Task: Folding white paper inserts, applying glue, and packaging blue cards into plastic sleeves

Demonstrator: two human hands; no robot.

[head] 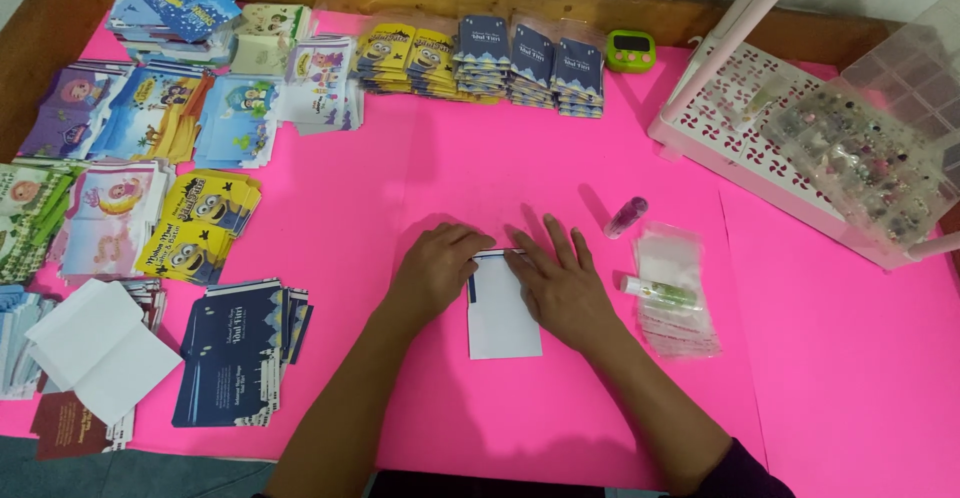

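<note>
White envelope (500, 323) lies flat mid-table on the pink sheet (820, 358); top flap looks folded down (navy inside showing), sealing not confirmed. Your left hand (432, 270) presses it with curled fingers, your right hand (560, 283) with fingers spread flat, neither gripping. Glue stick (660, 293) sits just beside, on a clear bag.

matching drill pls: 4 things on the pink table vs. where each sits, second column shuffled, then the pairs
1. white envelope
2. green timer
3. glue stick
4. purple cap

A. on the clear plastic bags, beside the right hand
B. far edge of the table, next to the dark blue card stacks
C. under both hands, left hand at its top corner
D. lying bare on the pink sheet, above the bags

Pairs: 1-C, 2-B, 3-A, 4-D
</note>
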